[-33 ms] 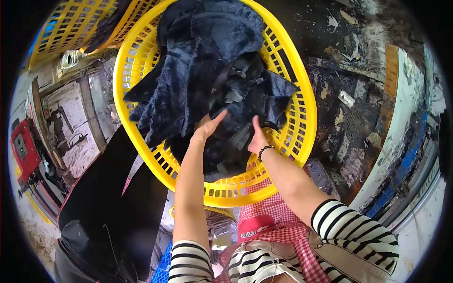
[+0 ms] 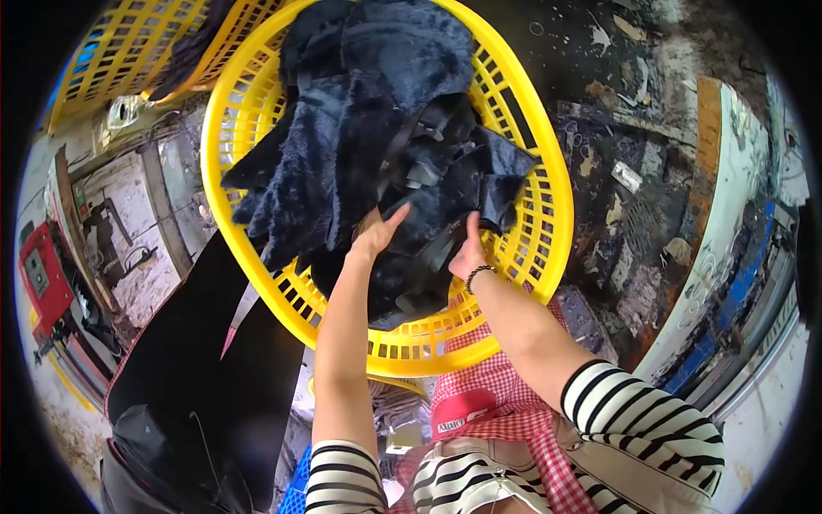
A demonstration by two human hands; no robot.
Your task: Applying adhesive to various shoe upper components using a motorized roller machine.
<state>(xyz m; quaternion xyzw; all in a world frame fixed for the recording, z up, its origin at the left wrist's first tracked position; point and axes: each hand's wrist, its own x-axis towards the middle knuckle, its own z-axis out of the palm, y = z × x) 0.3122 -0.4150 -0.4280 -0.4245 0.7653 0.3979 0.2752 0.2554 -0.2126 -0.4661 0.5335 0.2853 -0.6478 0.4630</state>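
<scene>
A red-checked apron (image 2: 479,385) is worn, and a dark beaded bracelet (image 2: 479,273) is set on the right wrist. The left hand (image 2: 374,235) and right hand (image 2: 467,255) are placed against dark furry cloth (image 2: 317,146), thumbs extended; most fingers are hidden, so whether the cloth is gripped cannot be told. The cloth is heaped inside a yellow basket (image 2: 562,206). Beyond it, at upper left, more yellow baskets (image 2: 128,47) are seen.
</scene>
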